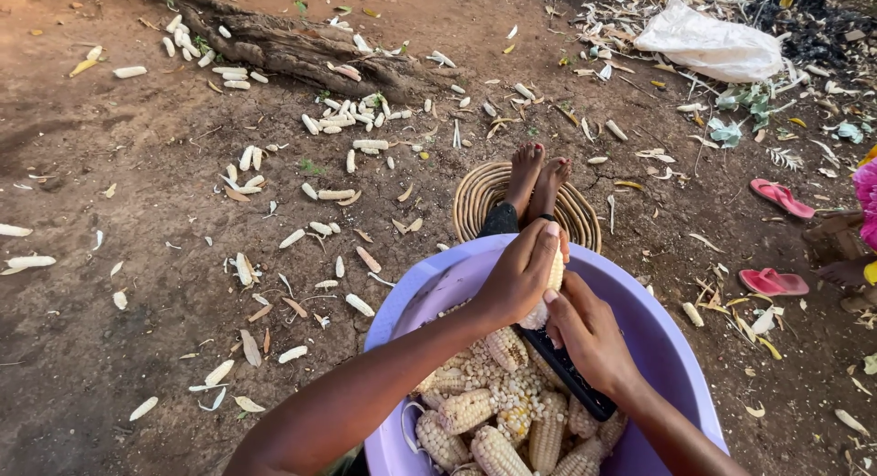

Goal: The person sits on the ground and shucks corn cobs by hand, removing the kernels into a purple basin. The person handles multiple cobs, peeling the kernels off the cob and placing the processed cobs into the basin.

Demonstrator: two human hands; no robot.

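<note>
- Head view: left hand (521,275) closed around a pale maize cob (548,284), held upright over the lilac plastic basin (658,339); thumb and fingers wrap it fully.
- Right hand (589,334) clasped on a dark flat tool (571,375) that slants down into the basin, thumb pressing against the cob's side.
- Judgement: shelling goes best with the cob kept low inside the rim, so loosened grain drops in and does not scatter.
- Loose kernels (498,375): small, cream, heaped among ridged, unshelled cobs (493,449).
- Bare stripped cobs (333,195): smooth, whitish, strewn on cracked reddish earth.
- Coiled woven basket (475,197) under the person's crossed feet (539,170).
- Pink sandals (776,280), white sack (713,42) beyond.
</note>
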